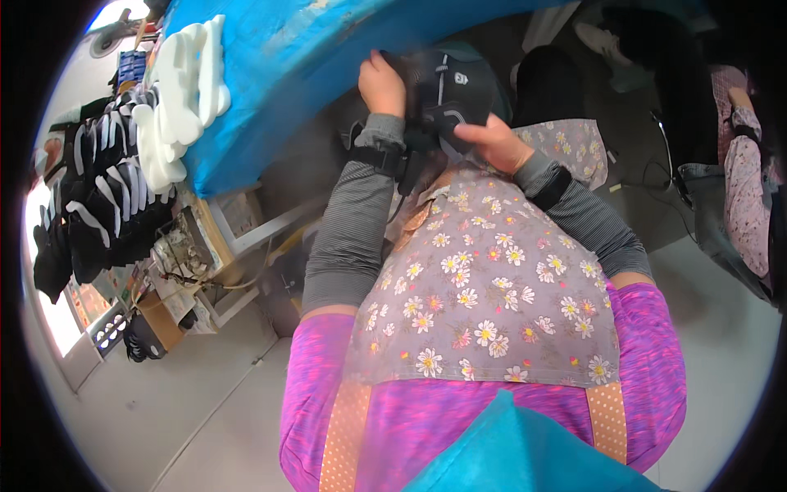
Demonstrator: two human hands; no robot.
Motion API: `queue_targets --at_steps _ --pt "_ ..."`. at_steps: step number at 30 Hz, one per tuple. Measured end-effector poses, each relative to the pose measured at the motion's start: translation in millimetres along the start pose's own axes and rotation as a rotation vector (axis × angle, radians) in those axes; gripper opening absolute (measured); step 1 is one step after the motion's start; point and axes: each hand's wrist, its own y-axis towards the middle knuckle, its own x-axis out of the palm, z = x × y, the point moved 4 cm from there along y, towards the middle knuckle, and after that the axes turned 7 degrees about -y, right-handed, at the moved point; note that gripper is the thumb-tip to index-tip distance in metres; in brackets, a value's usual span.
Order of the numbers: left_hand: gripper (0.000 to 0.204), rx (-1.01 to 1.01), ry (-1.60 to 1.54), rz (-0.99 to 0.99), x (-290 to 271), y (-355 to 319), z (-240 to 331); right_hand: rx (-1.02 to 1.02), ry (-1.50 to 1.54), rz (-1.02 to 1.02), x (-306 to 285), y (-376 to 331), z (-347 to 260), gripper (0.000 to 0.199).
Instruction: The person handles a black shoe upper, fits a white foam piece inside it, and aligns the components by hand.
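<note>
A black fabric piece (456, 92) with pale grey trim and a small white emblem is held up beyond my lap, between my two hands; its full shape is hard to make out. My left hand (383, 85) is closed at its left edge, fingers bent, with the fingertips partly hidden. On the lower right side, my right hand (498, 142) grips it, thumb lying on the front and the other fingers mostly out of sight behind. A floral apron (484, 279) covers my lap just below the piece.
A blue-covered table (270, 90) stands ahead and to the left, with white foot-shaped pieces (179, 90) on its edge. Black items with white strips (106, 180) hang in rows at far left. Black shoes (141, 338) sit lower down. Another person's patterned sleeve (744, 184) is at right.
</note>
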Motion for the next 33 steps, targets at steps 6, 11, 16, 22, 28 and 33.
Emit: queue_targets --at_steps 6,11,16,22,28,33 --pt "0.029 0.227 0.207 -0.063 -30.5 -0.9 34.8 -0.039 -0.055 0.079 -4.4 6.1 -1.2 0.027" --pt "0.028 0.495 0.412 -0.040 -50.4 15.1 62.8 -0.001 -0.074 0.089 -17.1 11.8 0.9 0.026" --pt "0.025 0.410 0.265 -0.058 -50.0 13.0 55.6 -0.003 -0.093 0.082 -9.3 10.7 -6.0 0.026" --pt "0.029 0.372 0.216 -0.121 -85.1 -2.6 52.2 -0.015 -0.016 0.068 -6.5 11.4 1.3 0.027" --pt "0.038 -0.600 -0.693 -0.400 -110.9 -31.4 13.3 -0.024 -0.020 0.082 -7.6 8.7 -5.4 0.033" --pt "0.034 -0.532 -0.416 -0.669 -101.4 -56.1 20.4 0.005 0.025 0.086 -11.1 9.0 -11.4 0.035"
